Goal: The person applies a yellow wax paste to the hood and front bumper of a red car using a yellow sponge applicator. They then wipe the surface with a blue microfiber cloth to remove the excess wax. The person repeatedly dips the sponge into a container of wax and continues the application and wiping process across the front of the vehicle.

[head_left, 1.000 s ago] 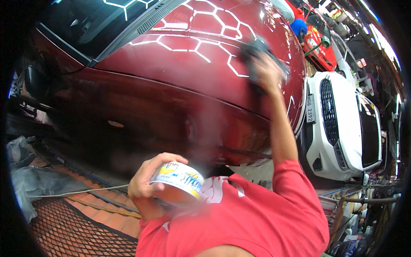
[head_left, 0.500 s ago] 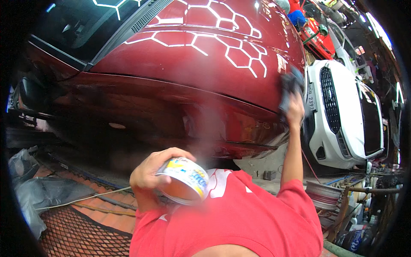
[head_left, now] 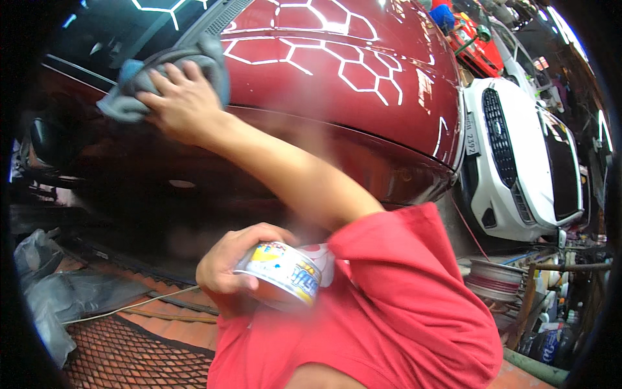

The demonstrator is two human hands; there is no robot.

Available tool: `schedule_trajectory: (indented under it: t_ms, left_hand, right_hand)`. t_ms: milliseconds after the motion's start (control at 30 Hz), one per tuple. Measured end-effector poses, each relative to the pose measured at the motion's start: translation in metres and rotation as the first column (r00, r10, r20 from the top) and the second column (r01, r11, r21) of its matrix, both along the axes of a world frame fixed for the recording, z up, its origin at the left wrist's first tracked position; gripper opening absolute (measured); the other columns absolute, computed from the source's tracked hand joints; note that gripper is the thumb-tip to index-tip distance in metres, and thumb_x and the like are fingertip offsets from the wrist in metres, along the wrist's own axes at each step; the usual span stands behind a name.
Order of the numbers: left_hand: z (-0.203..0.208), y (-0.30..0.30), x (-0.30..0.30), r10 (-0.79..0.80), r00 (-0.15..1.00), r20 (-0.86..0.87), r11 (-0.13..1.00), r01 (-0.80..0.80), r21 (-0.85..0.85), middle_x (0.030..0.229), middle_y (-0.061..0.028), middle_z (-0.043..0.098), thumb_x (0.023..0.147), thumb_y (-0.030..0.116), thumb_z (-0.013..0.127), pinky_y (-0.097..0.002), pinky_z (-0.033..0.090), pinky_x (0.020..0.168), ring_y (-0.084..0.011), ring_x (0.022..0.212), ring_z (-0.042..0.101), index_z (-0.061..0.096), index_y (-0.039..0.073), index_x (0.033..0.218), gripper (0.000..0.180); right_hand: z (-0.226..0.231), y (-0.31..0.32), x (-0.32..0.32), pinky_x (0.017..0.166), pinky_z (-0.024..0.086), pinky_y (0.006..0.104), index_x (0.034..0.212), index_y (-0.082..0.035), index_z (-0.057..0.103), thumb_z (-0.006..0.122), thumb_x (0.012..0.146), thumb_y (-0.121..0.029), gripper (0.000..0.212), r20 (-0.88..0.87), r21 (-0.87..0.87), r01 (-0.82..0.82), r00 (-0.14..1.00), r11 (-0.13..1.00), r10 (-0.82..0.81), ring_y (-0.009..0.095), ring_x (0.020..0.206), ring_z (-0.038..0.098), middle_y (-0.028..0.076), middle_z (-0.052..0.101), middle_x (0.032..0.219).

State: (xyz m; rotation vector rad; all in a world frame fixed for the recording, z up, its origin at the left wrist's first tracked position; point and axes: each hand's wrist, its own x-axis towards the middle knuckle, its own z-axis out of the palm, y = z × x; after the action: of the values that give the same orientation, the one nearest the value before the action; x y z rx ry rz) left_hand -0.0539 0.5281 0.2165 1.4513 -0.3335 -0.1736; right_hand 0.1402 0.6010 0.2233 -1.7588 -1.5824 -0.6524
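Observation:
A dark red car with a glossy hood [head_left: 285, 84] fills the far side. My right hand [head_left: 184, 104] presses a bunched grey-blue cloth [head_left: 210, 68] onto the car at the far left, by the lower corner of the windshield [head_left: 103, 48]. Its fingers lie spread over the cloth, with the arm stretched across to the left. Close to my chest, my left hand [head_left: 227, 259] grips a round tin [head_left: 285, 272] with a white, yellow and blue printed side. The tin is tilted, and part of it is blurred.
A white car [head_left: 515, 162] stands at the right, close to the red car's front. Behind it is a bright red vehicle [head_left: 476, 48]. Crumpled clear plastic [head_left: 52, 305] and black netting [head_left: 129, 353] lie at the lower left. A wheel rim [head_left: 495, 282] sits at the lower right.
My right hand has swept the cloth from the hood's front edge at the right across to the windshield corner at the left. My left hand keeps the tin in nearly the same place.

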Motion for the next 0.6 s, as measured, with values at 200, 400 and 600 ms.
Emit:
schedule_trajectory:
  t_ms: [200,400,600]
  left_hand:
    - [-0.012,0.007,-0.019,0.211,0.971,-0.109,0.977,-0.213,-0.014,0.123,-0.0211,0.062,0.08,0.067,0.066,-0.036,0.048,0.096,-0.0286,0.111,0.064,0.052,-0.004,0.127,0.086]
    - [-0.033,0.021,-0.042,0.324,0.923,-0.207,0.938,-0.342,-0.054,0.117,-0.0173,0.065,0.077,0.07,0.064,-0.0343,0.048,0.095,-0.0231,0.107,0.064,0.054,-0.003,0.127,0.089]
    - [-0.014,0.009,-0.021,0.207,0.965,-0.163,0.972,-0.222,-0.081,0.116,-0.02,0.064,0.075,0.074,0.063,-0.0346,0.049,0.093,-0.0258,0.104,0.066,0.054,-0.006,0.123,0.094]
  right_hand:
    - [-0.02,-0.278,0.119,0.095,0.048,0.0498,0.116,-0.002,0.064,0.06,0.093,-0.018,0.029,0.139,-0.18,0.574,0.819,0.799,-0.556,0.035,0.111,0.063,0.021,0.065,0.121]
    - [-0.057,-0.416,0.293,0.107,0.042,0.0441,0.136,-0.013,0.057,0.051,0.092,-0.013,0.044,0.093,-0.491,0.827,0.361,0.273,-0.928,0.039,0.133,0.048,0.015,0.05,0.146]
    - [0.008,-0.003,0.074,0.102,0.041,0.0529,0.109,-0.017,0.071,0.058,0.09,-0.043,0.035,0.009,-0.083,0.16,0.987,0.984,-0.16,0.033,0.115,0.058,0.014,0.063,0.12]
